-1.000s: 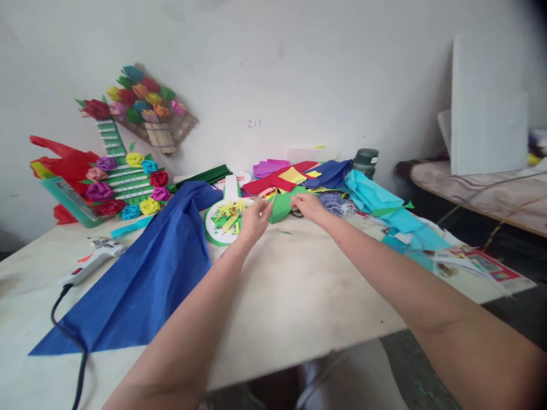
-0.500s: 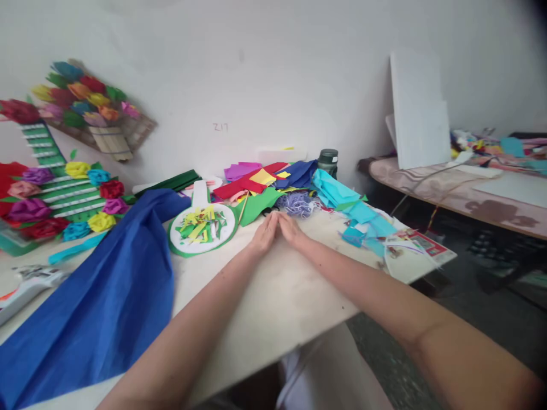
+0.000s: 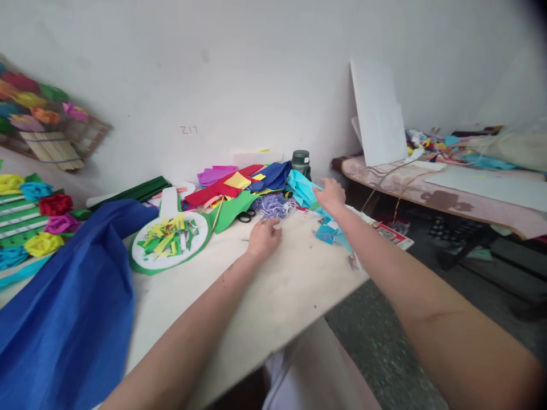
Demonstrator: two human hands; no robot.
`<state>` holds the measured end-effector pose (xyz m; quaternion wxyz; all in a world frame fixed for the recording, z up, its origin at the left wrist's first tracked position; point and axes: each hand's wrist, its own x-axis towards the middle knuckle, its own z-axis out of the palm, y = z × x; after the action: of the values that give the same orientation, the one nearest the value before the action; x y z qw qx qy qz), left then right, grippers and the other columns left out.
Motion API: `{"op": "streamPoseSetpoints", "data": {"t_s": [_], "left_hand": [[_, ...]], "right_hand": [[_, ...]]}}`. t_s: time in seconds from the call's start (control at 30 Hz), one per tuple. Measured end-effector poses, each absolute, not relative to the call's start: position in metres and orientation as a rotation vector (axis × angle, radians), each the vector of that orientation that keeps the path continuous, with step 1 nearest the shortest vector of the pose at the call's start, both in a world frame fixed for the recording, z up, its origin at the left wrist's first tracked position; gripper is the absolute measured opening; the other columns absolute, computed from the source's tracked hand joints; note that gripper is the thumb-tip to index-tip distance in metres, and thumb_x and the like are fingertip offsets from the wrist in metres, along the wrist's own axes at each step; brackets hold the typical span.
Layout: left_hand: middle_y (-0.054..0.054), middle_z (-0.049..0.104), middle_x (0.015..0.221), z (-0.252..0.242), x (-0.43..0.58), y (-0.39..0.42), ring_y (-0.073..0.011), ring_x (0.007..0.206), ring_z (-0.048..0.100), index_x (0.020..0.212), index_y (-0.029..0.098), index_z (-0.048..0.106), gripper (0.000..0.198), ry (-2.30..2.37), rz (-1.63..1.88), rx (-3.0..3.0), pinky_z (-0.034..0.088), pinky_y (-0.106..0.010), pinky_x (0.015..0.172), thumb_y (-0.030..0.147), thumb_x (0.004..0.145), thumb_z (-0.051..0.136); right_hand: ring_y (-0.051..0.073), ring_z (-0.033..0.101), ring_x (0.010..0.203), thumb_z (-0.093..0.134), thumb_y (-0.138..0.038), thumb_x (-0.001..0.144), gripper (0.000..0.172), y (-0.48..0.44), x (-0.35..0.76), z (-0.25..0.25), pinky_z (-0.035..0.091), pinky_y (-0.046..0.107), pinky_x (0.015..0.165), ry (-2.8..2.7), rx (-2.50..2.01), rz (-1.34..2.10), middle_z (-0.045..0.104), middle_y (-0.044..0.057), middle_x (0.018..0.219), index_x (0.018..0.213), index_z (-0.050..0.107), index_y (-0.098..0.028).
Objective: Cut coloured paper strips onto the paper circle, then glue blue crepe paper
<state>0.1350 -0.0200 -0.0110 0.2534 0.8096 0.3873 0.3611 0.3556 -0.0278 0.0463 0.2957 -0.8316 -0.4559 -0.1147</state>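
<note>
My left hand [image 3: 262,236] lies palm down on the pale table [image 3: 256,302], fingers loosely spread and empty, just in front of a tangle of purple thread [image 3: 271,205]. My right hand [image 3: 329,195] reaches farther right, fingers apart, its fingertips on a crumpled turquoise paper [image 3: 299,187]. Black scissors [image 3: 244,216] lie beside a green paper piece [image 3: 233,206]. Red, yellow, purple and blue papers [image 3: 239,179] are piled behind them.
A white round paddle [image 3: 141,253] carries yellow and green paper strips. A large blue sheet [image 3: 72,307] covers the left of the table, with paper roses [image 3: 43,225] beyond. A dark jar [image 3: 301,161] stands by the wall. A white board [image 3: 376,114] leans on a second table [image 3: 470,196].
The view has swung to the right. My hands, joined together half a second ago, have parted: the right moved right onto the turquoise paper, the left stayed low on the table.
</note>
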Motion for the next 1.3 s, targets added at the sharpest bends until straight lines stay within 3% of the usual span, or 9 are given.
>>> {"op": "streamPoseSetpoints", "data": {"t_s": [0.17, 0.3, 0.37, 0.57, 0.73, 0.83, 0.97, 1.1, 1.3], "left_hand": [[-0.007, 0.067, 0.071, -0.014, 0.138, -0.020, -0.0263, 0.090, 0.056, 0.090, 0.019, 0.067, 0.027, 1.054, 0.973, 2.189, 0.039, -0.037, 0.088, 0.018, 0.066, 0.056], [-0.008, 0.068, 0.075, -0.013, 0.135, -0.018, -0.0263, 0.090, 0.057, 0.092, 0.019, 0.068, 0.028, 1.073, 0.976, 2.169, 0.039, -0.038, 0.087, 0.019, 0.067, 0.056], [-0.007, 0.068, 0.077, -0.013, 0.133, -0.016, -0.0260, 0.088, 0.058, 0.092, 0.019, 0.068, 0.028, 1.099, 0.985, 2.131, 0.040, -0.038, 0.086, 0.019, 0.066, 0.057], [-0.008, 0.068, 0.082, -0.010, 0.136, -0.005, -0.0241, 0.082, 0.061, 0.082, 0.018, 0.067, 0.020, 1.057, 1.024, 1.862, 0.043, -0.038, 0.081, 0.029, 0.067, 0.060], [-0.009, 0.066, 0.089, 0.001, 0.148, -0.001, -0.0192, 0.079, 0.061, 0.082, 0.015, 0.063, 0.035, 0.891, 0.979, 1.431, 0.046, -0.033, 0.075, 0.046, 0.066, 0.060], [-0.008, 0.064, 0.092, 0.007, 0.152, 0.001, -0.0172, 0.080, 0.059, 0.085, 0.015, 0.062, 0.043, 0.881, 0.939, 1.354, 0.045, -0.032, 0.074, 0.052, 0.063, 0.062], [-0.004, 0.061, 0.073, 0.010, 0.154, 0.007, -0.0130, 0.066, 0.055, 0.075, 0.015, 0.061, 0.043, 0.835, 0.895, 1.326, 0.043, -0.028, 0.064, 0.055, 0.060, 0.063], [0.002, 0.048, 0.049, 0.009, 0.155, 0.018, -0.0090, 0.048, 0.044, 0.057, 0.015, 0.054, 0.037, 0.964, 0.881, 1.326, 0.035, -0.024, 0.049, 0.049, 0.054, 0.069], [0.005, 0.045, 0.045, 0.009, 0.148, 0.028, -0.0061, 0.042, 0.038, 0.052, 0.015, 0.052, 0.032, 0.865, 1.036, 1.433, 0.030, -0.022, 0.045, 0.041, 0.053, 0.070]], "right_hand": [[0.030, 0.051, 0.106, 0.050, -0.050, 0.075, 0.050, -0.012, 0.389, 0.046, 0.035, 0.041, 0.086, -1.281, -2.516, -0.153, 0.059, 0.017, 0.108, 0.106, 0.061, -0.013], [0.025, 0.057, 0.097, 0.054, -0.025, 0.073, 0.025, -0.002, 0.387, 0.039, 0.037, 0.038, 0.084, -1.338, -2.551, -0.171, 0.064, 0.014, 0.098, 0.093, 0.067, -0.016], [0.024, 0.059, 0.094, 0.052, -0.016, 0.071, 0.025, -0.001, 0.380, 0.041, 0.041, 0.035, 0.079, -1.301, -2.507, -0.176, 0.065, 0.013, 0.096, 0.090, 0.068, -0.017], [0.023, 0.059, 0.090, 0.052, -0.017, 0.068, 0.025, -0.007, 0.347, 0.050, 0.043, 0.029, 0.068, -1.265, -2.364, -0.157, 0.065, 0.010, 0.096, 0.088, 0.068, -0.020], [0.022, 0.061, 0.085, 0.050, -0.015, 0.068, 0.023, -0.025, 0.297, 0.038, 0.044, 0.027, 0.064, -1.465, -2.311, -0.098, 0.066, 0.008, 0.089, 0.085, 0.066, -0.019], [0.023, 0.060, 0.088, 0.047, -0.016, 0.073, 0.026, -0.039, 0.267, 0.030, 0.044, 0.029, 0.067, -1.629, -2.235, -0.210, 0.061, 0.011, 0.102, 0.094, 0.062, -0.018], [0.023, 0.058, 0.089, 0.047, -0.015, 0.074, 0.033, -0.052, 0.242, 0.022, 0.045, 0.031, 0.070, -1.852, -2.159, -0.291, 0.055, 0.013, 0.108, 0.106, 0.055, -0.016], [0.024, 0.054, 0.095, 0.047, -0.017, 0.074, 0.036, -0.058, 0.233, 0.014, 0.044, 0.032, 0.071, -2.043, -2.057, -0.326, 0.052, 0.014, 0.112, 0.110, 0.052, -0.016], [0.025, 0.048, 0.102, 0.043, -0.039, 0.082, 0.030, -0.064, 0.249, 0.024, 0.040, 0.034, 0.079, -1.952, -1.728, -0.441, 0.058, 0.011, 0.101, 0.096, 0.058, -0.017]]}}
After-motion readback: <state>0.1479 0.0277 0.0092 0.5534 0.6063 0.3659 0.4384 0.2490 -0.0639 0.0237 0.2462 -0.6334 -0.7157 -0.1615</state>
